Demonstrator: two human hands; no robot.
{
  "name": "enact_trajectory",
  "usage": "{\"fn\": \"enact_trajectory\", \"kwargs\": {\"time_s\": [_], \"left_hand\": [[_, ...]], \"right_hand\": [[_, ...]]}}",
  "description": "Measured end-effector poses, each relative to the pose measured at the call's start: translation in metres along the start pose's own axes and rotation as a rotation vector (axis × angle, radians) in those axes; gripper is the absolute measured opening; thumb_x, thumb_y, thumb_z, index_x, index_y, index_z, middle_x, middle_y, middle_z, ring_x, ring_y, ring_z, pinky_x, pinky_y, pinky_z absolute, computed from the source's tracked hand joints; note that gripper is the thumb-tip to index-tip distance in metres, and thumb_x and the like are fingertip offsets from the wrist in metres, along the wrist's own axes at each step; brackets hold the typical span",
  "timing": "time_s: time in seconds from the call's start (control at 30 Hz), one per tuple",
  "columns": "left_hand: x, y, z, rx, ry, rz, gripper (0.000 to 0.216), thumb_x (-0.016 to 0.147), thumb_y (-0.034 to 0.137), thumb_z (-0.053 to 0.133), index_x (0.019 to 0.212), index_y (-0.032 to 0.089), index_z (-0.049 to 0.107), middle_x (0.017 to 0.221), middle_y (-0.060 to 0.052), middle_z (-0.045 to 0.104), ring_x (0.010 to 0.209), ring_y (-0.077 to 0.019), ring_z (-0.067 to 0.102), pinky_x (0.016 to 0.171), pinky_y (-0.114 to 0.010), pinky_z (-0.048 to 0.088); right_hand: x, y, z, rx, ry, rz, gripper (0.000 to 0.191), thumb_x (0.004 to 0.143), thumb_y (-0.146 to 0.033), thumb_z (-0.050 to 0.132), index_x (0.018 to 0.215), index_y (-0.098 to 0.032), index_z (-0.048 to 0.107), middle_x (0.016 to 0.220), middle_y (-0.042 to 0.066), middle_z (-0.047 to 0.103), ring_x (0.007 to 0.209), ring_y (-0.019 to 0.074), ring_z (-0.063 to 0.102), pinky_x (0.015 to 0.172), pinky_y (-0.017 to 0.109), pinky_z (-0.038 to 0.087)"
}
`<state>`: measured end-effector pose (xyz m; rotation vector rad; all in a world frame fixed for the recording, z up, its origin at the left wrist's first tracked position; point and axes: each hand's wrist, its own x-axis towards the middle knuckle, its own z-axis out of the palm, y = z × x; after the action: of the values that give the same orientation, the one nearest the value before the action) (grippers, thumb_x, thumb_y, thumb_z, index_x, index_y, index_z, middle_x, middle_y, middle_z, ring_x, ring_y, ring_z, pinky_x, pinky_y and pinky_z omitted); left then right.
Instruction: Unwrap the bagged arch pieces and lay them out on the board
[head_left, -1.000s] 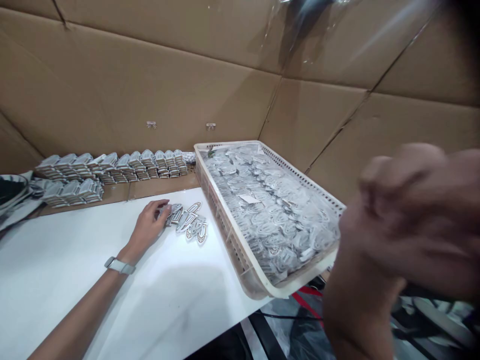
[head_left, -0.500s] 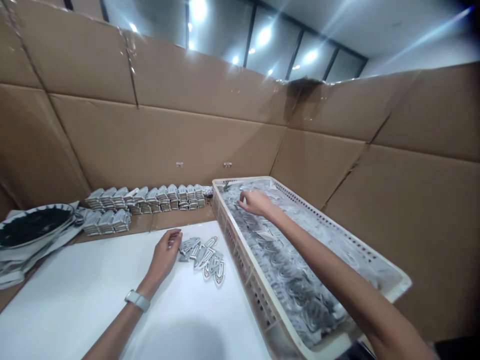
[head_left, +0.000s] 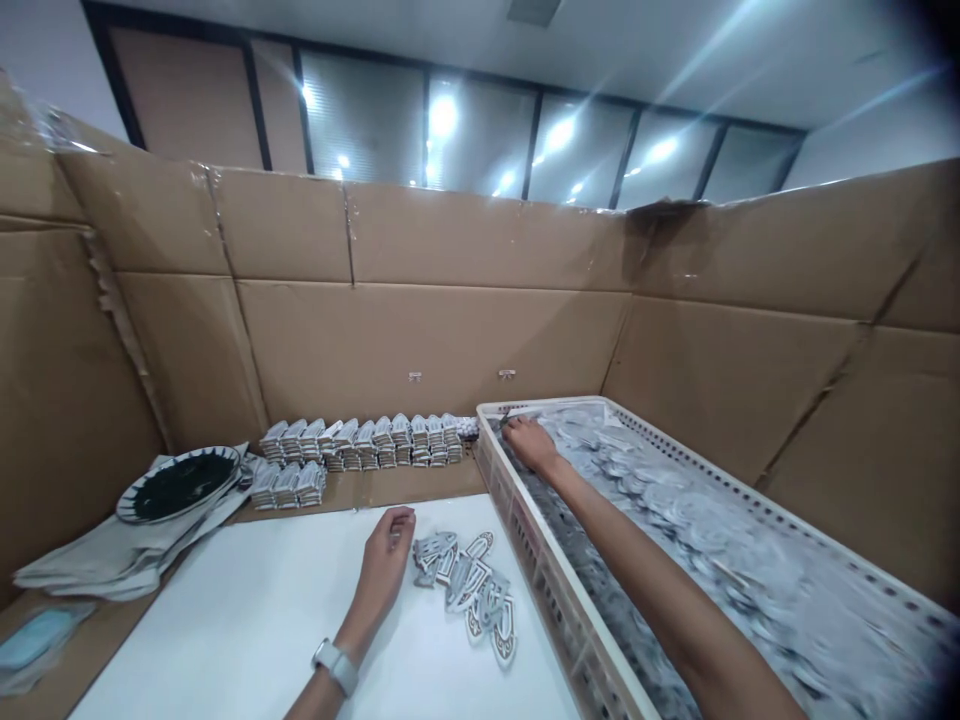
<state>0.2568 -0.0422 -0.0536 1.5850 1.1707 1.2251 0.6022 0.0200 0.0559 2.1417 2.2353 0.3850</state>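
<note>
A round, dark green dish with a striped white rim [head_left: 184, 487] sits on folded pale grey cloth [head_left: 94, 570]. Near the cloth lies a light blue, plastic-wrapped packet [head_left: 36, 640]. Brown cardboard panels [head_left: 450, 330] stand below dark-framed glass panes [head_left: 367, 110].

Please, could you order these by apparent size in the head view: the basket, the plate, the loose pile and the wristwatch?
1. Basket
2. Plate and loose pile: too alike to rank
3. Wristwatch

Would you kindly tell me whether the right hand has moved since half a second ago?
Yes: judged against the white basket, the right hand has moved farther away from the viewer, closer to its far left corner.
</note>
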Motion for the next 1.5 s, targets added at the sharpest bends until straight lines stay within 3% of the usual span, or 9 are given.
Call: {"fn": "enact_trajectory", "kwargs": {"time_s": [0.17, 0.3, 0.6, 0.7, 0.77, 0.9, 1.07, 1.27, 1.5], "left_hand": [[0.000, -0.004, 0.000, -0.025, 0.007, -0.007, 0.058, 0.089, 0.073, 0.061, 0.106, 0.019, 0.072, 0.108, -0.016, 0.077, 0.099, -0.0318, 0.070, 0.091, -0.043, 0.054], [0.001, -0.007, 0.001, -0.043, 0.006, -0.020, 0.056, 0.089, 0.073, 0.062, 0.104, 0.020, 0.072, 0.107, -0.015, 0.077, 0.100, -0.0323, 0.070, 0.093, -0.044, 0.053], [0.000, 0.003, -0.003, -0.022, 0.046, -0.007, 0.057, 0.085, 0.073, 0.063, 0.104, 0.020, 0.074, 0.110, -0.015, 0.076, 0.104, -0.0348, 0.070, 0.098, -0.048, 0.053], [-0.012, 0.035, 0.002, 0.039, 0.075, 0.091, 0.052, 0.088, 0.069, 0.063, 0.103, 0.022, 0.076, 0.114, -0.015, 0.076, 0.114, -0.0363, 0.068, 0.106, -0.051, 0.050], [-0.023, 0.067, 0.015, -0.034, -0.048, 0.120, 0.047, 0.090, 0.066, 0.065, 0.104, 0.023, 0.078, 0.116, -0.014, 0.077, 0.118, -0.0351, 0.068, 0.107, -0.049, 0.051], [-0.042, 0.136, 0.057, -0.566, -0.308, -0.177, 0.048, 0.092, 0.056, 0.071, 0.123, 0.020, 0.074, 0.129, -0.016, 0.074, 0.118, -0.0327, 0.072, 0.100, -0.043, 0.058], [-0.044, 0.184, 0.093, -1.069, -0.297, -0.535, 0.025, 0.105, 0.034, 0.058, 0.115, 0.016, 0.073, 0.124, -0.014, 0.075, 0.099, -0.0231, 0.076, 0.098, -0.041, 0.063], [-0.040, 0.184, 0.099, -1.079, -0.241, -0.592, 0.014, 0.103, 0.023, 0.060, 0.106, 0.016, 0.071, 0.108, -0.009, 0.077, 0.090, -0.0174, 0.073, 0.096, -0.040, 0.065], [-0.031, 0.151, 0.103, -0.979, -0.301, -0.488, 0.022, 0.086, 0.027, 0.076, 0.106, 0.019, 0.072, 0.118, -0.007, 0.077, 0.103, -0.0221, 0.072, 0.083, -0.033, 0.062]], "right_hand": [[0.004, 0.002, 0.012, 0.042, 0.063, 0.032, 0.030, 0.097, -0.009, 0.054, 0.120, -0.009, 0.073, 0.130, 0.022, 0.070, 0.127, 0.0334, 0.056, 0.100, 0.037, 0.042], [0.006, 0.006, 0.004, 0.106, 0.155, 0.076, 0.029, 0.094, -0.005, 0.053, 0.114, -0.011, 0.072, 0.118, 0.018, 0.075, 0.118, 0.0300, 0.060, 0.093, 0.034, 0.040], [-0.020, 0.025, -0.078, 0.262, 0.357, 0.091, 0.019, 0.098, -0.013, 0.055, 0.111, -0.018, 0.069, 0.109, 0.010, 0.077, 0.104, 0.0232, 0.065, 0.085, 0.030, 0.042], [-0.049, 0.021, -0.103, 0.362, 0.423, 0.034, 0.013, 0.098, -0.019, 0.059, 0.107, -0.020, 0.069, 0.105, 0.007, 0.078, 0.099, 0.0210, 0.068, 0.084, 0.029, 0.044], [-0.073, 0.012, -0.115, 0.496, 0.460, -0.023, 0.010, 0.095, -0.019, 0.062, 0.103, -0.021, 0.069, 0.099, 0.005, 0.078, 0.091, 0.0198, 0.069, 0.080, 0.029, 0.045], [-0.118, -0.015, -0.127, 0.747, 0.459, -0.084, 0.011, 0.089, -0.015, 0.063, 0.095, -0.021, 0.071, 0.086, 0.002, 0.077, 0.077, 0.0176, 0.068, 0.070, 0.027, 0.046], [-0.155, -0.042, -0.124, 0.855, 0.408, -0.194, 0.010, 0.090, -0.018, 0.066, 0.096, -0.021, 0.074, 0.087, 0.001, 0.077, 0.077, 0.0165, 0.067, 0.070, 0.027, 0.048], [-0.163, -0.033, -0.108, 0.959, 0.395, -0.071, 0.022, 0.100, -0.034, 0.061, 0.107, -0.020, 0.077, 0.105, 0.006, 0.079, 0.094, 0.0199, 0.070, 0.077, 0.030, 0.050], [-0.164, -0.031, -0.085, 1.064, 0.136, 0.057, 0.028, 0.098, -0.041, 0.064, 0.099, -0.018, 0.080, 0.094, 0.003, 0.080, 0.083, 0.0207, 0.069, 0.076, 0.031, 0.048]]}}
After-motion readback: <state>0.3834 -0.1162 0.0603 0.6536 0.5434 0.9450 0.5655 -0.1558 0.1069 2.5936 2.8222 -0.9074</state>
